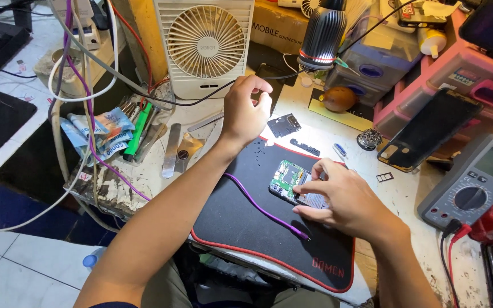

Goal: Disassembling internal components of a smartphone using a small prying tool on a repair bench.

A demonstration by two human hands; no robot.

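An opened phone [285,178] with its green circuit board bare lies on a black mat with a red edge [241,228]. My right hand [338,197] covers the phone's right half and grips it, fingertips pressed on the board. My left hand [245,111] is raised beyond the mat, below the lamp. Its fingertips pinch a thin black cable [201,98] that runs from the fan side toward the lamp and bends upward at the fingers. A purple cable [263,212] crosses the mat under my left forearm.
A white fan [205,43] and a black lamp [322,34] stand at the back. At right are a grey multimeter [475,182], a dark phone back cover [423,130] and pink drawers [457,74]. Small phone parts [284,124], banknotes [101,134] and tools lie at left.
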